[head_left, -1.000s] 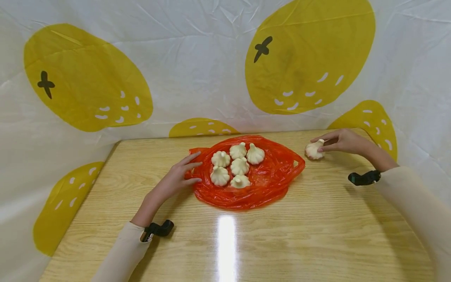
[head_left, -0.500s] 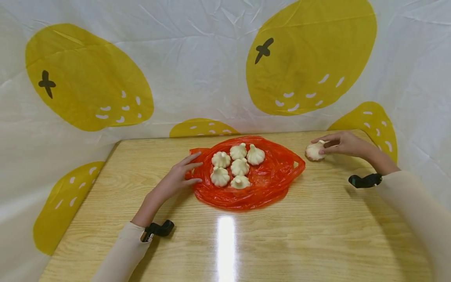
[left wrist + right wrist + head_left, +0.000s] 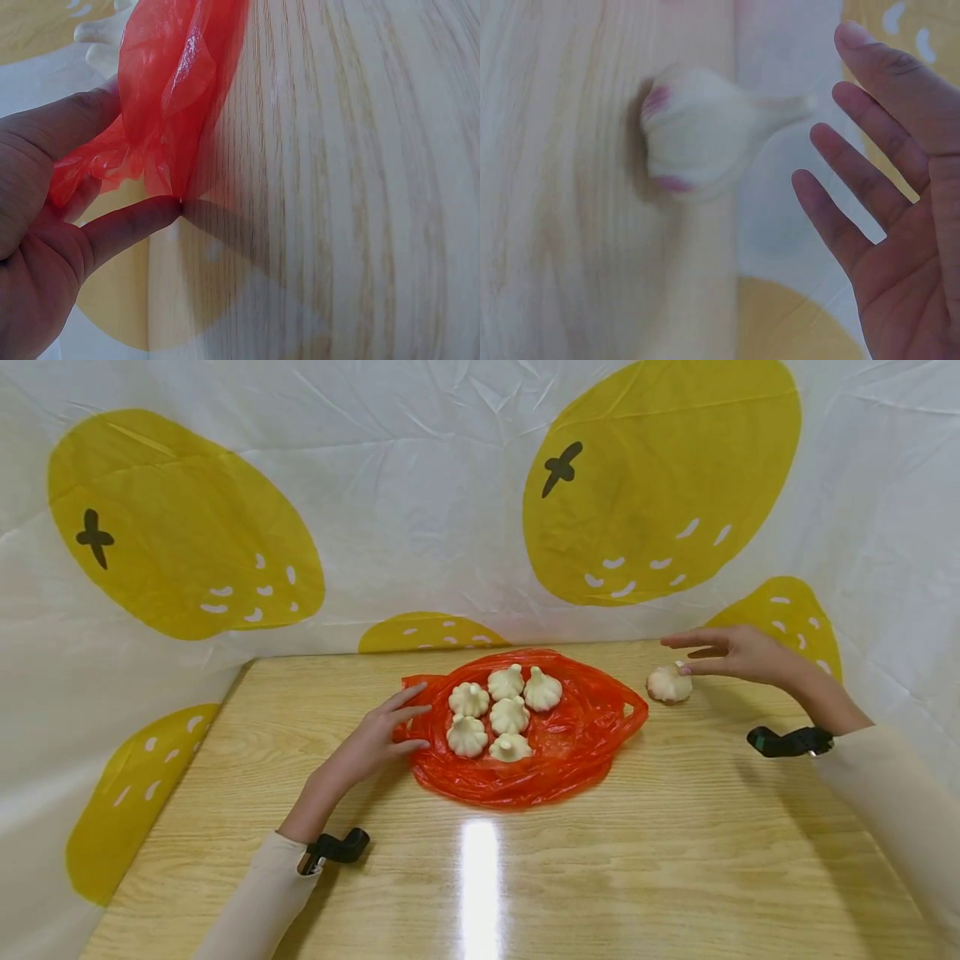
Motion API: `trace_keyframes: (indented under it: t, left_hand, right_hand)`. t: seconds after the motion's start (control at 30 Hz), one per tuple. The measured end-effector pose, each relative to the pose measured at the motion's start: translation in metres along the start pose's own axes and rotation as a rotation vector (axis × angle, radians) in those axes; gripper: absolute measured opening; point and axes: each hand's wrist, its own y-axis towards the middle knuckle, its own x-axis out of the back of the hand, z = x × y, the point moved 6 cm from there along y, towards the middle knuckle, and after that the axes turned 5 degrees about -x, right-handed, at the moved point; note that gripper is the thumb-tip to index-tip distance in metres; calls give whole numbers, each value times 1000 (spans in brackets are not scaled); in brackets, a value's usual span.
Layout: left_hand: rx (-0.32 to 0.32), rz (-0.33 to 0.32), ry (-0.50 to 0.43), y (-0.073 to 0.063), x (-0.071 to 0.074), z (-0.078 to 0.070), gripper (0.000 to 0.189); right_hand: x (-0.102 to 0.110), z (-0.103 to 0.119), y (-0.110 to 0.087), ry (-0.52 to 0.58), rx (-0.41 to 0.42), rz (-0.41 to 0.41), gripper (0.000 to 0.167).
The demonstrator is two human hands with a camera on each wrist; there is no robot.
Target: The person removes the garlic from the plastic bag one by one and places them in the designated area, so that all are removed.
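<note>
In the head view my left hand is spread at the left edge of a red plastic bag, its fingertips on the crumpled film. The left wrist view shows the bag's folds against those extended fingers. Several pale garlic bulbs sit on the opened-out bag. To the right, one more garlic bulb stands on the table with its stem up. My right hand hovers just over it, fingers extended. In the right wrist view that bulb, with purplish patches, is apart from the right hand's fingers.
A light wood-grain table lies under everything. Behind it and at both sides hangs a white cloth with yellow fruit prints. Black wrist cameras are strapped at both cuffs.
My right hand has let go of the single garlic bulb and risen slightly, its fingers opening out. The bulb stays on the table. My left hand and the bag have not visibly moved.
</note>
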Motion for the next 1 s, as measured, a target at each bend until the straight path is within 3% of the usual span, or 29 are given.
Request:
trace_keyframes:
  t: [0.2,0.37,1.0]
  left_hand:
    - [2,5,3,0,1,-1,54]
    - [12,11,-1,1,1,-1,54]
    - [5,3,-3,-1,-1,-2,54]
  right_hand:
    - [4,30,-1,-56,108,-29,45]
    - [0,62,-4,-87,205,-6,46]
    - [-58,151,-3,-80,543,140,42]
